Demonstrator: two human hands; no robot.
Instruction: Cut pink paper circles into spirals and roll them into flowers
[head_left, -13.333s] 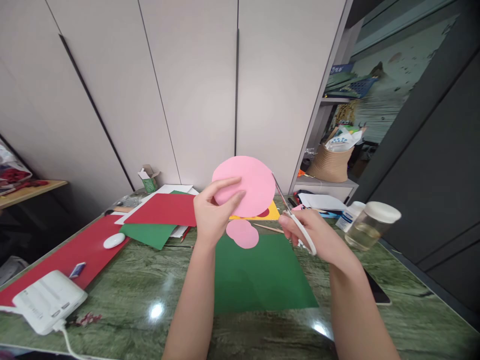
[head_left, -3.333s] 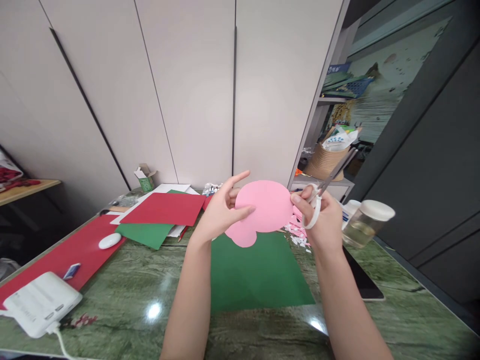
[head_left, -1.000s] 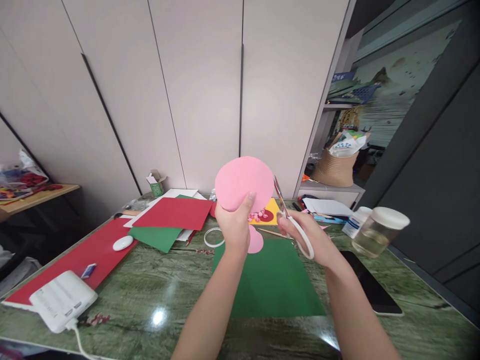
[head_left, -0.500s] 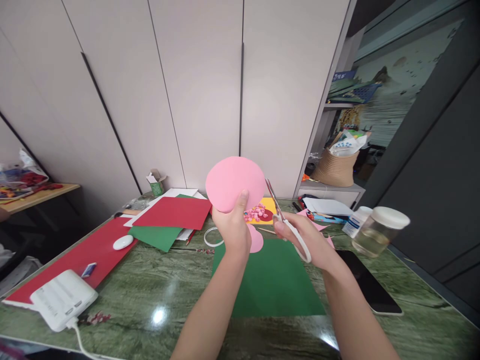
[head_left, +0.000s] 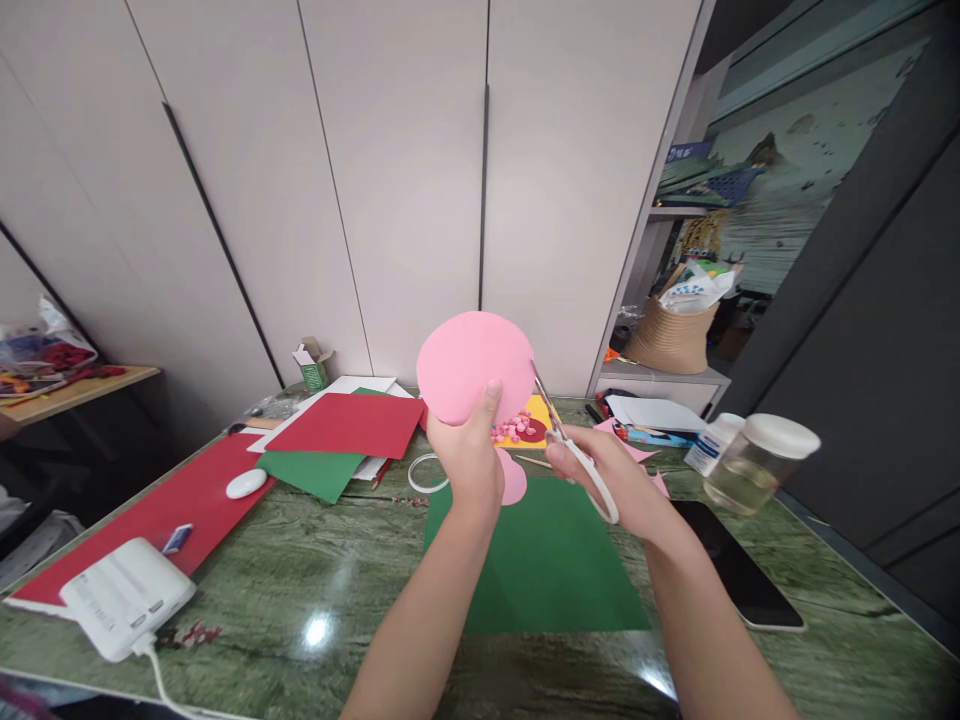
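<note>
My left hand [head_left: 469, 450] pinches a rounded piece of pink paper [head_left: 472, 360] by its lower edge, thumb on the near face. In my right hand [head_left: 611, 475] is a pair of white-handled scissors [head_left: 581, 465], fingers in the loops. The blades point up and left, their tips at the right edge of the pink paper. Below the hands lies a green sheet [head_left: 555, 570]. A second pink paper shape [head_left: 513, 478] rests at its far edge, partly hidden by my left hand. Small pink pieces [head_left: 514, 428] lie on a yellow and red card behind.
Red sheets [head_left: 349, 425], a white mouse [head_left: 246, 484] and a white power bank [head_left: 127, 598] with a cable are on the left. To the right are a black tablet [head_left: 739, 565], a lidded jar [head_left: 761, 465] and pink scraps [head_left: 626, 440]. A white ring [head_left: 427, 473] lies beside my left wrist.
The pink paper has shifted slightly right, with my left hand. The scissor blades look closer together now, and their tips meet the paper's right edge.
</note>
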